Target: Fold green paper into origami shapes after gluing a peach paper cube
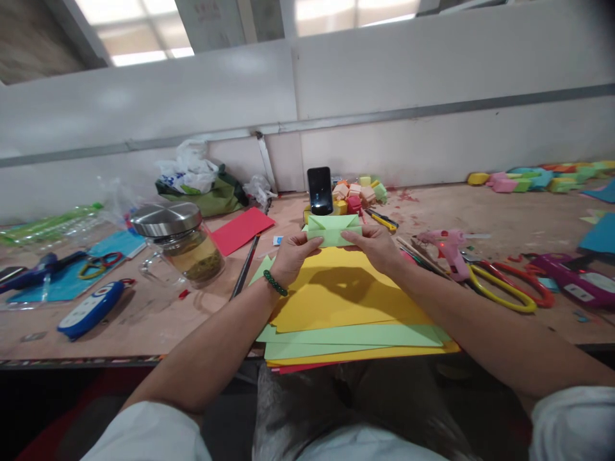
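A folded piece of light green paper (331, 225) is held up between my two hands, with slanting creases at both ends of its upper part. My left hand (292, 255) pinches its left end, thumb on the near face. At its right end, my right hand (377, 246) grips in the same way. The fingers behind the paper are hidden. Below both hands lies a stack of yellow (336, 307) and green sheets (355, 337), its near edge reaching past the table edge. A dark green bead bracelet circles my left wrist.
A phone (320, 191) stands upright behind the paper, beside small folded paper pieces (354, 191). Leftward are a lidded glass jar (185, 246), a red sheet (243, 230) and a blue-and-white device (96, 309). Rightward lie a cutter (382, 219), a pink glue gun (449, 246) and scissors (504, 288).
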A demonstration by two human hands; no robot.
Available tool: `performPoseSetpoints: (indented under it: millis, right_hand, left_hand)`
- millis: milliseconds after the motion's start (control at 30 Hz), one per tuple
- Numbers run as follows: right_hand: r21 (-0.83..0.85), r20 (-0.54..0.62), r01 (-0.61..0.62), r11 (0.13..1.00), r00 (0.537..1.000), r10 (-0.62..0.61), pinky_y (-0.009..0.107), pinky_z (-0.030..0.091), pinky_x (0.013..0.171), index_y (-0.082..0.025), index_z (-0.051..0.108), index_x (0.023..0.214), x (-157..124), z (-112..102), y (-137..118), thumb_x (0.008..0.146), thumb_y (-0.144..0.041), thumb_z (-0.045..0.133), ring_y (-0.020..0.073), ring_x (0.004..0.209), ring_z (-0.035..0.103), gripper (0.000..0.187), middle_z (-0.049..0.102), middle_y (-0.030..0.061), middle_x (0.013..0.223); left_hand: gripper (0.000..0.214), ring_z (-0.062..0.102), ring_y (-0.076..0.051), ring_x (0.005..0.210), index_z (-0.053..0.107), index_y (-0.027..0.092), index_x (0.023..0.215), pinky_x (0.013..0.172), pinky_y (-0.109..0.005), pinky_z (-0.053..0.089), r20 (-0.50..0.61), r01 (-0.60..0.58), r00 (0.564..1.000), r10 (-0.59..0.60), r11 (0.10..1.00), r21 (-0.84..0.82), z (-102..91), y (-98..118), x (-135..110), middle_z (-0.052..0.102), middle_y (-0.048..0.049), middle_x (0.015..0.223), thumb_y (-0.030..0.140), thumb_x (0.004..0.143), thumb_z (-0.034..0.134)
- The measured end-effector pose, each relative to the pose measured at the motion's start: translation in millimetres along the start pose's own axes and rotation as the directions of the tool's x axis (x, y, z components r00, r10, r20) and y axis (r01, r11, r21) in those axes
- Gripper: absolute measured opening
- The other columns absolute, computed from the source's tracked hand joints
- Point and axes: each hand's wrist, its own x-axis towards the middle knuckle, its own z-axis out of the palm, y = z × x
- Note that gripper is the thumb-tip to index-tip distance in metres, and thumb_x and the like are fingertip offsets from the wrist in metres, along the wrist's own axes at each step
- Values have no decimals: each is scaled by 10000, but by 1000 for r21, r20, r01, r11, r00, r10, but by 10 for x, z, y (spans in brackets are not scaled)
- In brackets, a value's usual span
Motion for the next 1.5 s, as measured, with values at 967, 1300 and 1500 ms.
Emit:
performPoseSetpoints:
  millis: [967, 1300, 1500]
  right_hand:
    - [-26, 10, -36, 999, 999, 37, 299, 607, 624, -160, 745, 807, -2, -4, 20, 522, -376, 847, 136, 638, 641, 372, 710, 15, 753]
    - [-2, 78, -127, 992, 989, 127, 230, 545, 504, -162, 734, 808, -1, -20, -16, 504, -418, 866, 109, 533, 618, 419, 713, 27, 735]
    - [-22, 49, -91, 996, 995, 92, 261, 570, 538, -148, 748, 695, -13, -26, -12, 493, -443, 866, 105, 528, 593, 376, 682, 17, 657]
  left_hand:
    - [455, 732, -209, 766, 714, 129, 844, 560, -208, 496, -18, 242, 970, -241, 966, 90, -18, 34, 16, 752, -95, 917, 398, 527, 898]
    - [424, 705, -170, 708, 716, 137, 770, 611, -231, 501, -44, 194, 981, -191, 978, 82, -21, 31, 18, 730, -35, 758, 354, 466, 917]
    - [404, 725, -184, 727, 721, 140, 853, 578, -214, 483, 8, 215, 976, -217, 974, 68, -45, 3, 21, 742, -66, 867, 363, 561, 888]
